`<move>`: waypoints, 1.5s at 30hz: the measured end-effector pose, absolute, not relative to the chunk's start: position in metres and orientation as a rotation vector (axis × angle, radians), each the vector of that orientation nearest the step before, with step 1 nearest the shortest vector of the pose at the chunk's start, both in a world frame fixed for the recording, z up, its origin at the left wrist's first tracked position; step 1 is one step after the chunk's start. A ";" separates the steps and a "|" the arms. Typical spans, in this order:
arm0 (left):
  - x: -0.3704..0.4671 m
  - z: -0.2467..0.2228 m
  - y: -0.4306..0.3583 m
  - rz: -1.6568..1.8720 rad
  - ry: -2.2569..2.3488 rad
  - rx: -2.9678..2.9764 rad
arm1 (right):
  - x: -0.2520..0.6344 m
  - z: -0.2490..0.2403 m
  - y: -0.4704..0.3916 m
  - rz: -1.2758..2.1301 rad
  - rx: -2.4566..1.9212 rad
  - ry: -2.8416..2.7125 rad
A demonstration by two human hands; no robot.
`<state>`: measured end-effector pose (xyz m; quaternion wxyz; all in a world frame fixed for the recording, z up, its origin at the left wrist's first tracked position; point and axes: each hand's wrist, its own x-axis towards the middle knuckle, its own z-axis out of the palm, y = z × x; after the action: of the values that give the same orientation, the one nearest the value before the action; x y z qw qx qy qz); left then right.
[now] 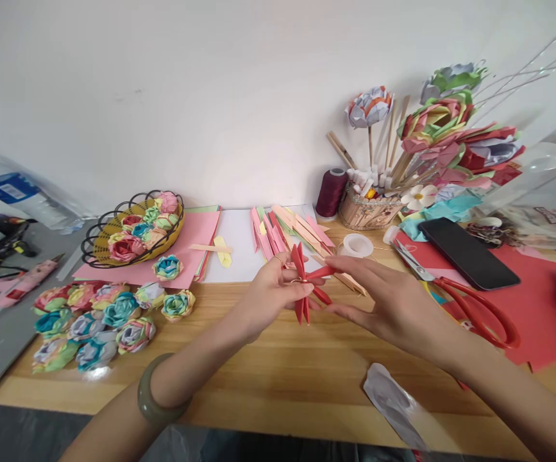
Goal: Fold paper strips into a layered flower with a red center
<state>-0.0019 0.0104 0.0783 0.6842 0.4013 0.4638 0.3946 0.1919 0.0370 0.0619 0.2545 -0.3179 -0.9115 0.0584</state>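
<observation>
A piece of red folded paper [299, 282], with several pointed petals tied round the middle, is held above the front of the table. My left hand [275, 292] pinches it near its tied middle between thumb and fingers. From the other side, my right hand [378, 292] has its thumb and index finger around the petals that point right, with fingertips at their tips. Part of the red paper is covered by the left fingers. Behind the hands lie bundles of folded pink, green and peach paper strips [270, 234] on a white sheet [239, 221].
On the left are a yellow basket [99, 237] of paper flowers and several loose paper flowers [121, 309]. To the right lie red-handled scissors [474, 308], a black phone [465, 250] and red paper [532, 314]. Purple thread [331, 192] stands beside a pen holder [371, 208].
</observation>
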 end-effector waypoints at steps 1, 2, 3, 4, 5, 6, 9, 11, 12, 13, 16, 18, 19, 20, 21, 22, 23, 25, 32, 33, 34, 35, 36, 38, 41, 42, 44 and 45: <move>-0.001 0.078 0.010 0.882 1.039 0.892 | 0.190 0.063 0.036 0.141 -0.865 -2.491; -0.001 0.078 0.010 0.873 1.037 0.887 | 0.188 0.063 0.035 0.126 -0.868 -2.501; 0.000 0.078 0.009 0.862 1.036 0.883 | 0.186 0.064 0.034 0.110 -0.871 -2.504; 0.000 0.078 0.009 0.852 1.033 0.879 | 0.184 0.064 0.034 0.094 -0.866 -2.504; 0.000 0.077 0.009 0.846 1.030 0.875 | 0.183 0.064 0.034 0.082 -0.849 -2.505; 0.000 0.077 0.009 0.845 1.028 0.871 | 0.183 0.064 0.035 0.072 -0.820 -2.510; -0.002 0.077 0.010 0.842 1.045 0.870 | 0.185 0.063 0.037 0.039 -0.684 -2.544; -0.002 0.076 0.010 0.810 1.059 0.867 | 0.187 0.064 0.038 -0.011 -0.617 -2.582; -0.002 0.076 0.010 0.792 1.058 0.862 | 0.188 0.064 0.038 -0.043 -0.598 -2.596; -0.002 0.075 0.010 0.777 1.047 0.857 | 0.189 0.064 0.039 -0.074 -0.586 -2.606; 0.001 0.073 0.010 0.762 1.001 0.844 | 0.187 0.064 0.039 -0.145 -0.587 -2.625; 0.004 0.072 0.010 0.765 0.996 0.834 | 0.183 0.061 0.039 -0.223 -0.615 -2.654; 0.005 0.071 0.010 0.771 1.003 0.831 | 0.181 0.060 0.039 -0.276 -0.634 -2.673; 0.007 0.071 0.010 0.778 1.008 0.833 | 0.179 0.059 0.038 -0.327 -0.651 -2.688; 0.008 0.071 0.010 0.780 1.008 0.840 | 0.177 0.057 0.038 -0.365 -0.659 -2.697; 0.010 0.070 0.009 0.780 1.000 0.851 | 0.176 0.056 0.038 -0.380 -0.661 -2.701; 0.011 0.070 0.009 0.775 0.983 0.869 | 0.176 0.055 0.038 -0.373 -0.657 -2.701; 0.011 0.069 0.006 0.762 0.944 0.905 | 0.178 0.055 0.037 -0.323 -0.651 -2.689; 0.005 0.070 -0.002 0.720 1.091 1.259 | 0.188 0.056 0.035 -0.170 -0.638 -2.612; 0.004 0.071 -0.003 0.691 1.097 1.301 | 0.188 0.056 0.035 -0.154 -0.631 -2.599; 0.002 0.072 -0.003 0.668 1.095 1.340 | 0.188 0.056 0.035 -0.137 -0.625 -2.589; 0.001 0.073 -0.003 0.653 1.089 1.378 | 0.188 0.056 0.034 -0.117 -0.622 -2.582; -0.001 0.074 -0.003 0.644 1.082 1.418 | 0.189 0.056 0.034 -0.096 -0.618 -2.579; -0.004 0.074 -0.004 0.630 1.066 1.504 | 0.190 0.056 0.033 -0.060 -0.620 -2.577; -0.009 0.074 -0.006 0.617 1.135 1.674 | 0.191 0.055 0.032 -0.032 -0.642 -2.576; -0.010 0.074 -0.007 0.626 1.183 1.761 | 0.191 0.055 0.031 -0.031 -0.653 -2.572; -0.011 0.073 -0.008 0.703 1.270 1.984 | 0.191 0.054 0.031 -0.029 -0.673 -2.562; -0.011 0.072 -0.008 0.763 1.294 2.108 | 0.190 0.054 0.031 -0.028 -0.680 -2.558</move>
<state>-0.0111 -0.0081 0.0722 0.2733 0.7834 0.4808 0.2836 0.1902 0.0306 0.0544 0.2447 -0.2492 -0.9370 -0.0103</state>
